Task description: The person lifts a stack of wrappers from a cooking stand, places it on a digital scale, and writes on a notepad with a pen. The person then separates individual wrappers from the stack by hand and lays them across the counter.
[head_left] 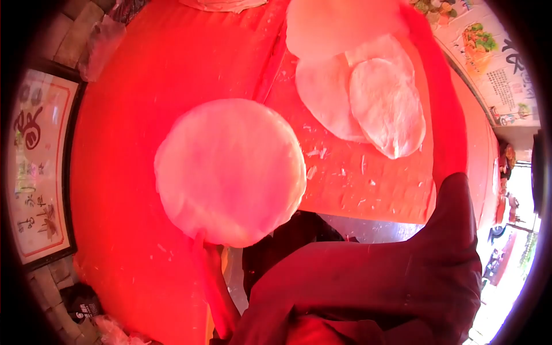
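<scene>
A large, round, pale flatbread is raised over the red surface at the centre. My left hand grips its lower edge, with the thumb showing on top and the other fingers hidden beneath. My right arm stretches up along the right side, so that my right hand meets the edge of another flatbread at the top. Glare and the picture's edge hide those fingers. Below that bread lie two more flatbreads, an oval one overlapping a flatter one.
A red-covered table fills most of the view, with pale crumbs on its right part. More thin bread lies at the far edge. A framed sign stands at left, and a printed poster at upper right.
</scene>
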{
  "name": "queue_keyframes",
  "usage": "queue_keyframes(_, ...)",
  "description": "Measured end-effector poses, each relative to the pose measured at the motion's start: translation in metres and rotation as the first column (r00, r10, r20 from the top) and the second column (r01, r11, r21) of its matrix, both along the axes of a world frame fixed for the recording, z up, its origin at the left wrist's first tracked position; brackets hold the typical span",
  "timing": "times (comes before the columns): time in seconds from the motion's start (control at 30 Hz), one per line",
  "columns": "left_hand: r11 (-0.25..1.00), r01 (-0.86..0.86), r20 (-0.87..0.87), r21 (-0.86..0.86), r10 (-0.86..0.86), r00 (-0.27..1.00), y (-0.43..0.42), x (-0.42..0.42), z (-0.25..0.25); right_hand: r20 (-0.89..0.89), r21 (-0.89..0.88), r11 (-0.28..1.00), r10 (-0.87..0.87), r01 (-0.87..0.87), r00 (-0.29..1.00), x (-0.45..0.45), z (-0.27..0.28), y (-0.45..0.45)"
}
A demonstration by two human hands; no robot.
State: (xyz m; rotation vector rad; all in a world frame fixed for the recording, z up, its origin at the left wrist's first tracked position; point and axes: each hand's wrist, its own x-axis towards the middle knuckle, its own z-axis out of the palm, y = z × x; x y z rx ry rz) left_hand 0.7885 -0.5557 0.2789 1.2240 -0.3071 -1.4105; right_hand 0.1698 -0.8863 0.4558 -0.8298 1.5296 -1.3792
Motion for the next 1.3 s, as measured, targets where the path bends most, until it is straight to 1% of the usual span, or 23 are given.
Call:
queue_keyframes(0.03,1.0,0.002,-0.007,-0.015,-0.002,1.0,-0.001,-0.004,-0.001,-0.079,0.181,0.979,-0.077,0.091,0.994,-0.005,-0.013,0.003)
queue_keyframes(0.07,1.0,0.005,-0.012,-0.028,-0.006,1.0,-0.002,-0.007,-0.001,-0.167,0.35,0.917,-0.143,0.194,0.976,-0.022,-0.033,0.003)
queue_keyframes(0.1,0.999,0.01,-0.016,-0.04,-0.011,1.0,-0.002,-0.013,-0.001,-0.262,0.496,0.814,-0.191,0.302,0.946,-0.031,-0.044,0.003)
queue_keyframes(0.13,0.998,0.017,-0.018,-0.053,-0.018,1.0,0.0,-0.016,-0.001,-0.359,0.613,0.676,-0.223,0.41,0.906,-0.036,-0.042,0.006)
queue_keyframes(0.23,0.996,0.044,-0.004,-0.079,-0.045,0.999,-0.001,-0.029,0.002,-0.37,0.568,0.705,-0.242,0.425,0.897,-0.058,-0.039,0.009)
queue_keyframes(0.4,0.992,0.084,0.035,-0.091,-0.081,0.996,-0.036,-0.04,0.011,-0.395,0.49,0.754,-0.255,0.437,0.882,-0.077,-0.049,0.028)
queue_keyframes(0.47,0.991,0.094,0.047,-0.093,-0.09,0.995,-0.018,-0.036,0.014,-0.41,0.459,0.772,-0.255,0.439,0.876,-0.076,-0.051,0.036)
queue_keyframes(0.8,0.993,0.064,0.069,-0.103,-0.057,0.996,-0.013,-0.016,0.021,-0.511,0.28,0.883,-0.196,0.378,0.837,-0.058,-0.047,0.024)
queue_keyframes(1.03,0.989,0.099,0.099,-0.113,-0.088,0.991,-0.02,-0.023,0.03,-0.565,0.152,0.922,-0.215,0.357,0.797,-0.079,-0.049,0.035)
queue_keyframes(1.1,0.988,0.099,0.11,-0.116,-0.086,0.99,-0.01,-0.02,0.032,-0.578,0.116,0.934,-0.214,0.339,0.788,-0.083,-0.051,0.031)
queue_keyframes(1.2,0.988,0.104,0.119,-0.118,-0.09,0.989,-0.029,-0.032,0.035,-0.603,0.062,0.947,-0.216,0.315,0.768,-0.093,-0.05,0.029)
queue_keyframes(1.3,0.988,0.103,0.134,-0.111,-0.087,0.987,-0.023,-0.032,0.038,-0.622,0.018,0.959,-0.21,0.282,0.754,-0.096,-0.057,0.024)
